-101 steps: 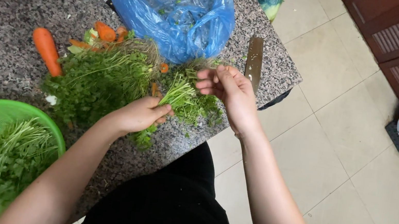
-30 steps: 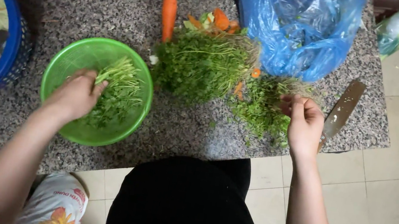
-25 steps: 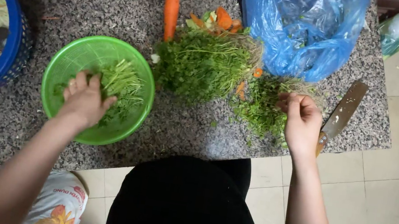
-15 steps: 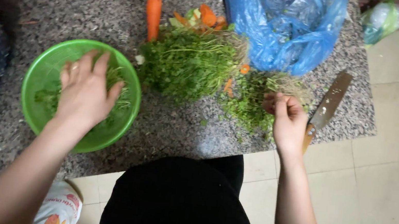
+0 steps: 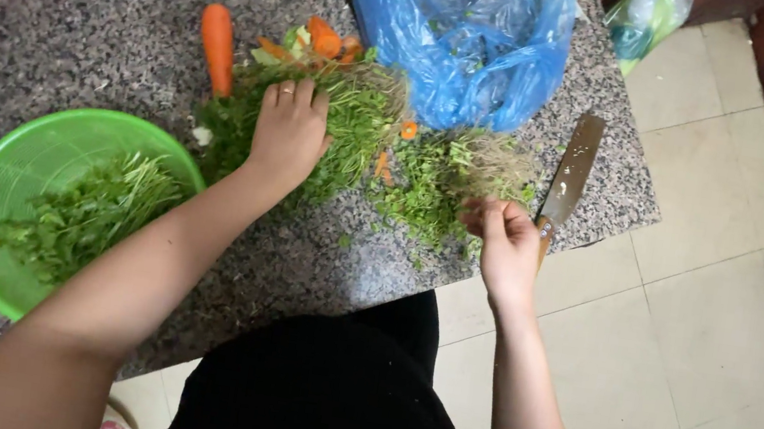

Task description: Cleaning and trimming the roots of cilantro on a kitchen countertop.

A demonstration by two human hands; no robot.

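- The left hand (image 5: 289,130) lay palm-down on the big heap of leafy green herbs (image 5: 355,126), fingers spread wide and pressed into the stems. Nothing was lifted yet, and whether any stems were closed inside the fingers could not be told.
- The right hand (image 5: 505,247) pinched a few sprigs at the near edge of the smaller herb pile (image 5: 442,178), fingertips drawn narrow around them, close to the counter's edge.
- The knife (image 5: 569,176) lay flat just beside that hand, untouched.
- Both piles sat on the speckled granite counter (image 5: 80,23), between a whole carrot (image 5: 218,44) with cut carrot pieces and the blue plastic bag (image 5: 462,32).
- The green bowl (image 5: 3,181), well to the left, already held sorted herbs.
- Judged step: picking over the herbs, bunch by bunch.
- The next move likely called for the left hand to close on a bunch while the right stripped the rooty ends.
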